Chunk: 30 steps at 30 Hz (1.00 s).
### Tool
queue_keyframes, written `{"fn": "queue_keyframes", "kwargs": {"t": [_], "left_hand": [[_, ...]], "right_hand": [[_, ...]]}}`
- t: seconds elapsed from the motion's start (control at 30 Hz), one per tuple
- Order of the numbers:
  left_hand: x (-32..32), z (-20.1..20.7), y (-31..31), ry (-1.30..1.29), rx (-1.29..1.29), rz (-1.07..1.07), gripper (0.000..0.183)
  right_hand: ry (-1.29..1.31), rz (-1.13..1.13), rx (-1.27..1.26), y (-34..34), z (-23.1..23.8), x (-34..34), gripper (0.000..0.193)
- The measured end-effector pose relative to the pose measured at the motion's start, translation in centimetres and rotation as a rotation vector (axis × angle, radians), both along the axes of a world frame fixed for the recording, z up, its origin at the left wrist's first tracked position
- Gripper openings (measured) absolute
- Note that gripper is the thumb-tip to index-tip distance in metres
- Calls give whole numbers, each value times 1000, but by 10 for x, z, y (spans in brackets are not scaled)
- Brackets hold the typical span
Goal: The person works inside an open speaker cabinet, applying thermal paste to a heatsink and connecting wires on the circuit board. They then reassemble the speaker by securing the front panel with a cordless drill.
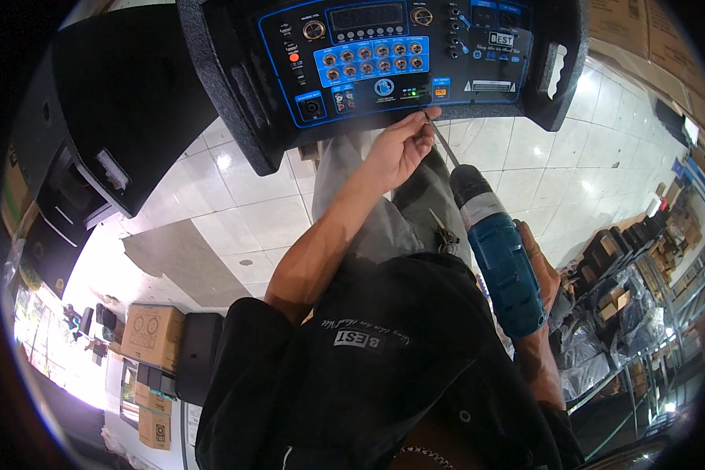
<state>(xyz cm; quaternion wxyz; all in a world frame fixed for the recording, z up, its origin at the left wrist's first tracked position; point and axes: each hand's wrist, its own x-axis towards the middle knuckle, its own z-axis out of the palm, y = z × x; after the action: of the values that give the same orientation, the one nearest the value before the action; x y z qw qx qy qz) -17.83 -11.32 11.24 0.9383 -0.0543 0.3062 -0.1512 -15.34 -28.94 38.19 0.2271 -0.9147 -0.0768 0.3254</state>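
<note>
My right hand [539, 262] is wrapped round a teal cordless drill [503, 262] with a grey and black chuck. A long thin driver bit [444, 143] runs from the chuck up to the lower edge of a black control panel [384, 70] with blue trim, knobs and rows of jacks. At that edge, the fingers of my left hand [405, 145] pinch together round the bit's tip; whether a screw is there too I cannot make out. The panel sits in a black textured speaker cabinet [257, 133] with a side handle opening.
Another large black speaker cabinet [133, 94] stands at the left. A flat cardboard sheet [184, 262] lies on the tiled floor [517, 149]. Cardboard boxes [153, 337] are stacked at lower left. Along the right are plastic-wrapped goods [638, 313] and metal racking.
</note>
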Motion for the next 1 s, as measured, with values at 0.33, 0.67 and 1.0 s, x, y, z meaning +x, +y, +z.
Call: {"fn": "queue_keyframes", "kwargs": {"t": [0.33, 0.67, 1.0], "left_hand": [[-43, 16, 32, -137, 306, -440, 34], [-53, 20, 60, -185, 432, -707, 30], [-68, 13, 57, -297, 536, -629, 28]], "right_hand": [[3, 146, -58, 24, 12, 24, 60], [-32, 280, -68, 38, 12, 43, 58], [-128, 579, -178, 47, 36, 62, 53]]}}
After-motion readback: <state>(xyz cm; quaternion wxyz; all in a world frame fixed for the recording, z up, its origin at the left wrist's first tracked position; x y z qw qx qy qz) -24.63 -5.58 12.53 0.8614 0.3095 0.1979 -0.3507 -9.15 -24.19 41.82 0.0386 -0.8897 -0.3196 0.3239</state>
